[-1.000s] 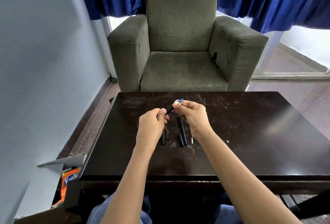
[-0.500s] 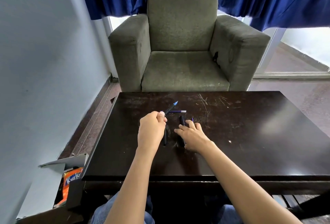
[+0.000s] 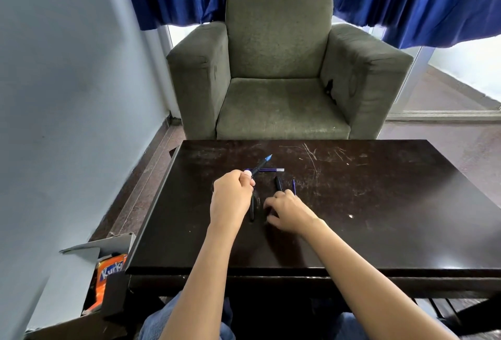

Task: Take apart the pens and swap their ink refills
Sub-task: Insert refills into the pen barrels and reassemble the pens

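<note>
On the dark table (image 3: 379, 204), risk one: the loose refill (image 3: 267, 170) lying crosswise at the far side is thin and round; I judge a brush from either wrist could roll it away or mix it up with the other one.
Risk two: the second refill (image 3: 294, 186), a slim blue stick just right of the black barrel (image 3: 278, 183), sits close to the right hand (image 3: 291, 215); a hurried pick could take the wrong part.
Risk three: the pen front section (image 3: 260, 166) is held only at its near end and tilts up and away, so I judge it could slip.
Left hand (image 3: 233, 198): clenched on the pen front section, blue tip pointing far and right, above the crosswise refill.
Right hand: fingers curled down over the parts near the barrel's near end; whether they grip anything, I cannot tell.
Black cap piece (image 3: 252, 209): lying near-to-far between the two hands, untouched.
</note>
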`<action>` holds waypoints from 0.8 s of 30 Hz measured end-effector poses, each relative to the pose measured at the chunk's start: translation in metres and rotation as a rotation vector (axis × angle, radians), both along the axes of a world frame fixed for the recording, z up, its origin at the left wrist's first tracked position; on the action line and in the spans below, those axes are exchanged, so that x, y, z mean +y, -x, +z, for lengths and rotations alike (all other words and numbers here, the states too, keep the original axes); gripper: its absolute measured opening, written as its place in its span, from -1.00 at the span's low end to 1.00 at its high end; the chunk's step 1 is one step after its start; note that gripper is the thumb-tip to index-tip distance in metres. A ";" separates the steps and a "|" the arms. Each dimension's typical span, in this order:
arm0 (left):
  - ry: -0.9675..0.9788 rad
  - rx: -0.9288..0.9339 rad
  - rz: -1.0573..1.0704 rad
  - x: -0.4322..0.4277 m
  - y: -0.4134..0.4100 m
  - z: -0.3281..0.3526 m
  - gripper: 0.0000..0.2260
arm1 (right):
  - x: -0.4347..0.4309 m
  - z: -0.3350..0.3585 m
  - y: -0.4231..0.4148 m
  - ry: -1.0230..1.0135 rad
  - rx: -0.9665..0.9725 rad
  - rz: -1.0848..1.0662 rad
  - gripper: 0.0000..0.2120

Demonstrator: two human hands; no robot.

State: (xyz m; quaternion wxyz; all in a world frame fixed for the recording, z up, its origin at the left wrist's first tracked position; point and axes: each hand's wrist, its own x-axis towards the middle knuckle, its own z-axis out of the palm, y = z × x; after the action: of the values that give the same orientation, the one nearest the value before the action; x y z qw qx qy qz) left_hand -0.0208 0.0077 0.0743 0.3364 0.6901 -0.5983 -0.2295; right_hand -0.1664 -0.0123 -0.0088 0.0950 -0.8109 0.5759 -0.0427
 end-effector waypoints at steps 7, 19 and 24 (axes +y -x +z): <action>-0.014 0.141 -0.047 0.002 0.001 0.004 -0.68 | -0.010 0.054 -0.006 -0.110 -1.231 -0.541 -0.68; -0.120 0.213 -0.186 0.005 0.007 0.007 -0.68 | -0.006 0.095 0.019 -0.254 -2.077 -0.541 -0.85; -0.126 0.198 -0.202 0.006 0.008 0.008 -0.67 | -0.006 0.095 0.018 -0.270 -2.081 -0.497 -0.85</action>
State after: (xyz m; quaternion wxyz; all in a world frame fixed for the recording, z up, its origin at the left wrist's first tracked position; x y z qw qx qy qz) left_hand -0.0286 0.0135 0.0824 0.3250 0.6199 -0.6131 -0.3663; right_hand -0.1840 -0.0179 0.0857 0.6154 -0.2195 0.3609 -0.6655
